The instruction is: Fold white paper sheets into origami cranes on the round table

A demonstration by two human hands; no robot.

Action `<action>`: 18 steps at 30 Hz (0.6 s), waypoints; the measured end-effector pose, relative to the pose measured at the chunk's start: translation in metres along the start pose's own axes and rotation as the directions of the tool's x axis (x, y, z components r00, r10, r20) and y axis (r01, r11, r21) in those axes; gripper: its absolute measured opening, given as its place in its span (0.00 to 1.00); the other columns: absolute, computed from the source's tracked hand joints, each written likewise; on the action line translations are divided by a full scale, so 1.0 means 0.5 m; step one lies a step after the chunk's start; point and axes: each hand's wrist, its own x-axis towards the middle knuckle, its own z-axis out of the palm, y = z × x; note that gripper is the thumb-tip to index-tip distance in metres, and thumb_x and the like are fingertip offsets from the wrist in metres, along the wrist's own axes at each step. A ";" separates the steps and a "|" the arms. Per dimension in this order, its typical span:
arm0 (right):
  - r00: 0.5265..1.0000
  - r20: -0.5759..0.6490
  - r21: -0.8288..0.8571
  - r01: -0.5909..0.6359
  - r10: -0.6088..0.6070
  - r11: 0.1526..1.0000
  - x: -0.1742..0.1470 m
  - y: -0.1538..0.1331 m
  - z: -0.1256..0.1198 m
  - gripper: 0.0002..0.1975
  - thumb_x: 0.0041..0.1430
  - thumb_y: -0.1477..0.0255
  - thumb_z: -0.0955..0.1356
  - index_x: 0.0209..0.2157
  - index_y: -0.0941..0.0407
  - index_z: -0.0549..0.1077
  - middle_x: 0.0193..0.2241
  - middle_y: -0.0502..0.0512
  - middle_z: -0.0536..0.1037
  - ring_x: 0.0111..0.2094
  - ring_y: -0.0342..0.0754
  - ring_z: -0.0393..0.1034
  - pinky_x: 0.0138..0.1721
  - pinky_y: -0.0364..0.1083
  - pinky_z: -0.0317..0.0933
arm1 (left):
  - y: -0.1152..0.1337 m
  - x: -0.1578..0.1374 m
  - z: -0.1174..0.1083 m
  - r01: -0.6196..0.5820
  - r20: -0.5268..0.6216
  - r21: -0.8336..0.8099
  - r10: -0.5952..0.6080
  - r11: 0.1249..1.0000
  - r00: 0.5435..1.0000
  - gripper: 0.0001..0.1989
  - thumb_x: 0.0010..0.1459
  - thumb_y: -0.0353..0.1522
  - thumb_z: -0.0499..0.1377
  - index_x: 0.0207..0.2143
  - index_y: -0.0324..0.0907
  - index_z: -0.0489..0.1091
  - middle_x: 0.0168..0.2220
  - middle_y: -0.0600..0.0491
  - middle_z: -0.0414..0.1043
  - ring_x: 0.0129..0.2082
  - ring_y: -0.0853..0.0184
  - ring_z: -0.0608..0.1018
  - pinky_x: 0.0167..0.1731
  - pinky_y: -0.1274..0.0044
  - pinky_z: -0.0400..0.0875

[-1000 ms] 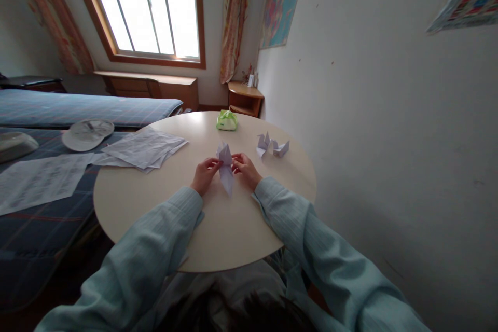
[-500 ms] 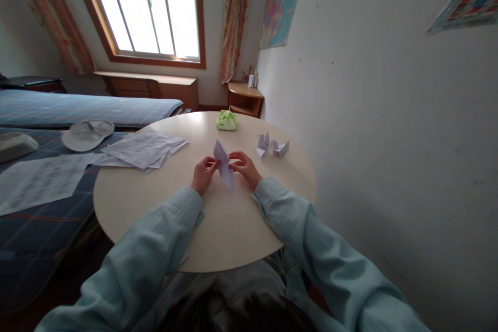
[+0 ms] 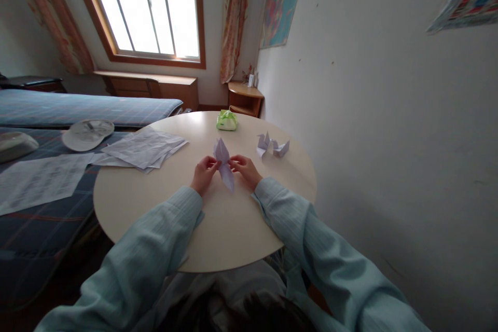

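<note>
Between my hands is a folded piece of pale purple paper (image 3: 226, 175), long and pointed at its far and near ends. My left hand (image 3: 205, 174) pinches its left side at the middle with thumb and fingers. From the right, my right hand (image 3: 246, 168) grips the middle too, fingers closed on the paper's edge. Farther right on the table stand two folded paper figures (image 3: 263, 145), close together, in the same pale colour.
The round cream table (image 3: 155, 218) lies under my forearms. A green tissue pack (image 3: 226, 120) sits at its far side. Loose paper sheets (image 3: 143, 148) overlap its left edge. Beyond them, a white cap (image 3: 87, 135) rests on a plaid bed (image 3: 78, 218). A wall (image 3: 389, 114) rises on the right.
The folded paper has turned slightly, its upper part now spread wider. My right fingers have moved in and closed on its right side. My left hand stays in place.
</note>
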 end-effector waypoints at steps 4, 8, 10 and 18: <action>1.000 -0.016 -0.023 0.005 -0.005 1.000 0.001 0.000 -0.001 0.16 0.39 0.60 0.68 0.26 0.59 0.68 0.24 0.49 0.70 0.25 0.40 0.64 0.27 0.41 0.60 | 0.005 -0.003 0.002 0.003 0.028 -0.030 -0.002 1.000 1.000 0.15 0.40 0.42 0.60 0.22 0.39 0.62 0.21 0.57 0.65 0.23 0.71 0.70 0.24 0.79 0.63; 0.999 -0.047 -0.058 0.016 -0.018 0.998 0.004 0.001 -0.002 0.16 0.39 0.60 0.68 0.24 0.59 0.65 0.21 0.47 0.68 0.24 0.39 0.63 0.25 0.41 0.59 | 0.008 -0.004 0.002 0.008 0.046 -0.034 -0.006 0.999 0.999 0.15 0.40 0.41 0.60 0.22 0.39 0.61 0.21 0.58 0.65 0.23 0.71 0.70 0.24 0.79 0.63; 0.998 -0.058 -0.075 0.015 -0.019 0.997 0.004 0.002 -0.002 0.16 0.39 0.60 0.68 0.23 0.58 0.64 0.20 0.47 0.67 0.23 0.39 0.62 0.24 0.41 0.58 | 0.007 -0.005 0.003 0.007 0.051 -0.040 -0.005 0.999 0.999 0.15 0.40 0.41 0.60 0.22 0.40 0.61 0.20 0.58 0.64 0.22 0.72 0.70 0.24 0.79 0.63; 0.999 -0.043 -0.096 0.015 -0.020 0.995 0.003 0.000 -0.002 0.16 0.39 0.60 0.68 0.22 0.58 0.63 0.19 0.46 0.66 0.21 0.38 0.61 0.23 0.40 0.56 | 0.005 -0.002 0.004 0.011 0.058 -0.086 -0.006 0.996 0.998 0.14 0.40 0.38 0.60 0.23 0.40 0.58 0.20 0.59 0.64 0.21 0.73 0.69 0.22 0.80 0.61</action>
